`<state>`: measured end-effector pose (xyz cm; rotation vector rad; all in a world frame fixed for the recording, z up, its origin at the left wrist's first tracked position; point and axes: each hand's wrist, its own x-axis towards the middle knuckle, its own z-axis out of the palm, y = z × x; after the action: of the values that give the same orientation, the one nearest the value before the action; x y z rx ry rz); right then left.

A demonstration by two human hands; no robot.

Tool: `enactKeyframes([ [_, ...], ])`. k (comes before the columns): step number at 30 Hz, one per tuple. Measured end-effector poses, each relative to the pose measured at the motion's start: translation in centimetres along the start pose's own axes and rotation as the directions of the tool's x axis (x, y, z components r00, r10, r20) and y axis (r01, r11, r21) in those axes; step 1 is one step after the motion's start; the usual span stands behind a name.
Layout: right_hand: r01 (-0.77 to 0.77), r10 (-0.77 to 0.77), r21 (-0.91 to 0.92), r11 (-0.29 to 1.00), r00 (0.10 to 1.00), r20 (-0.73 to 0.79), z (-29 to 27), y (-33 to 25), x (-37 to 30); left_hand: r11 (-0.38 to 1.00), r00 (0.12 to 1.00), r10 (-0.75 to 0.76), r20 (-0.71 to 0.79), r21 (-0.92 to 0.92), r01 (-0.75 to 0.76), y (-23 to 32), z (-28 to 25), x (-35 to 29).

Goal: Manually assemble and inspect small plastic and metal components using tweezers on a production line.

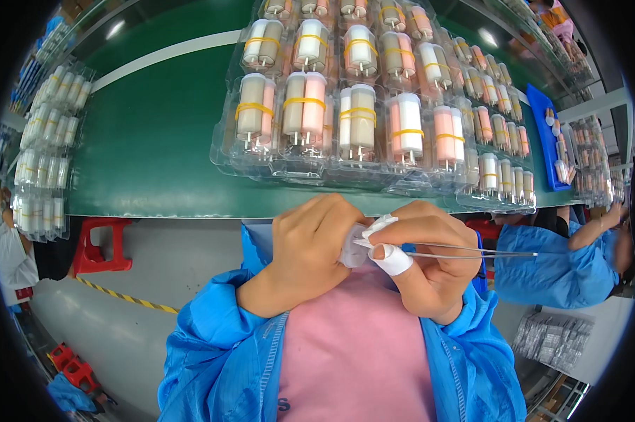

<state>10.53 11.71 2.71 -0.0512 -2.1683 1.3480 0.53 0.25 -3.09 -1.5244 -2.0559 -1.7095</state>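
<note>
My left hand (pixel 316 243) is closed round a small translucent, whitish plastic piece (pixel 351 247), round at the end that shows; the rest is hidden in my palm. My right hand (pixel 433 257) pinches slim metal tweezers (pixel 500 252) between thumb and index finger, both wrapped in white tape. The tweezers' back end points right, and their tips meet the opening of the plastic piece. Both hands are close together in front of my chest, just off the near table edge. Beyond them, a clear plastic tray (pixel 303 167) holds pairs of capped cylinders (pixel 360 116) banded in yellow.
The green table (pixel 148 155) runs across in front of me. More trays of cylinders (pixel 503 133) stand to the right, beside a blue bin (pixel 546 133), and others (pixel 43 169) at far left. A person in blue (pixel 549 260) sits at right; a red stool (pixel 103 246) stands left.
</note>
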Motion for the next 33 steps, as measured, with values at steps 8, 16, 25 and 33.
enactKeyframes([
  [8,0.002,0.005,0.081,0.997,0.995,-0.095,0.1,0.1,-0.5,0.918,0.979,-0.2,0.046,-0.341,0.204,1.0,-0.3,0.6],
  [16,0.026,-0.021,0.048,0.999,0.996,-0.091,-0.6,0.9,-0.4,0.93,0.979,-0.147,0.144,-0.317,0.186,0.4,-0.8,0.6],
  [25,0.059,-0.056,0.083,0.995,0.998,-0.034,-0.4,0.0,-0.4,0.846,0.941,-0.273,0.199,-0.416,0.334,0.8,-0.3,0.1],
  [33,0.063,-0.063,0.072,0.995,0.998,0.003,-0.2,0.1,-0.2,0.906,0.965,-0.214,0.149,-0.339,0.253,0.8,-0.4,0.2],
])
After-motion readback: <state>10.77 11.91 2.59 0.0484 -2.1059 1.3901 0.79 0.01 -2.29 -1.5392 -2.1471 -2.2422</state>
